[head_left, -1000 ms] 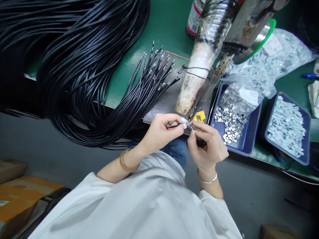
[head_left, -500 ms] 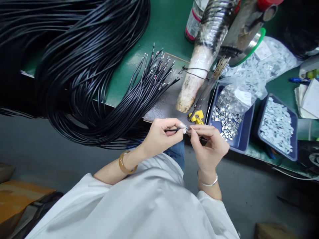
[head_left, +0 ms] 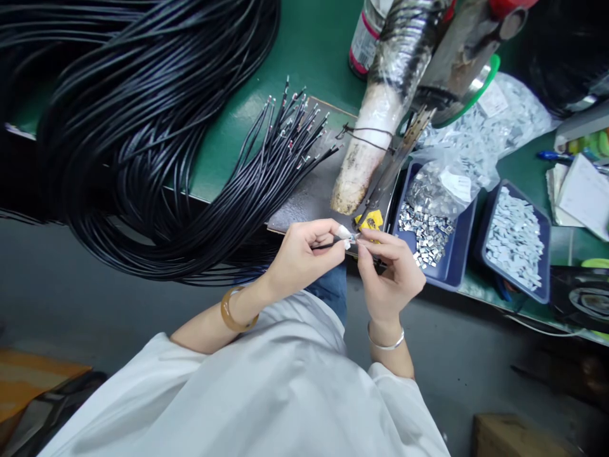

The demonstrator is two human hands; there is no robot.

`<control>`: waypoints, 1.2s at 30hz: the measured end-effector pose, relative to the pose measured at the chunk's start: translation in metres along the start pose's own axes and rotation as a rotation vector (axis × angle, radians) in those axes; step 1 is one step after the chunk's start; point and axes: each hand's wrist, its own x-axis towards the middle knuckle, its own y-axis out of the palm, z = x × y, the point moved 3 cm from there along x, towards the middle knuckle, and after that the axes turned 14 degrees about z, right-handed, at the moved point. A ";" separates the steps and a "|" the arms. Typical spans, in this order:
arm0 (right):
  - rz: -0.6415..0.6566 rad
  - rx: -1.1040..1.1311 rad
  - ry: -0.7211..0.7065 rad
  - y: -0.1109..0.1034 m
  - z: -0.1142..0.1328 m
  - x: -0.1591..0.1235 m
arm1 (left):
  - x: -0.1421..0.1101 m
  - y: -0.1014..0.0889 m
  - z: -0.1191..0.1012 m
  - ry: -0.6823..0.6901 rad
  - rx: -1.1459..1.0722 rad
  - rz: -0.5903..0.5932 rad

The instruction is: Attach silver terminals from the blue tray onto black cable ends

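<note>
My left hand pinches a black cable close to its end. Fingertips of my right hand meet that end from the other side, closed on something small I cannot make out. A small pale piece shows at the cable's tip between the hands. Left of them, a thick bundle of black cables lies over the bench edge, with stripped ends fanned out. Just beyond my fingers is a yellow part under a metal arm.
A blue tray holds small metal shells and a plastic bag. Another tray contains pale flat pieces. A wrapped duct hangs over the bench. A jar stands behind it.
The whole view has shifted slightly, so the bench things sit further left. My hands stay together at the cable end, with the right fingertips slightly changed in position.
</note>
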 end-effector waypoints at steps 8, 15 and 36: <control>-0.045 -0.164 -0.101 0.004 -0.002 0.003 | 0.009 0.002 0.004 -0.014 -0.009 -0.011; -0.042 -0.154 -0.097 0.004 -0.005 0.005 | 0.013 0.002 0.005 -0.047 -0.072 -0.042; 0.001 -0.087 -0.046 -0.019 -0.003 -0.010 | -0.002 -0.001 0.003 -0.090 0.033 0.243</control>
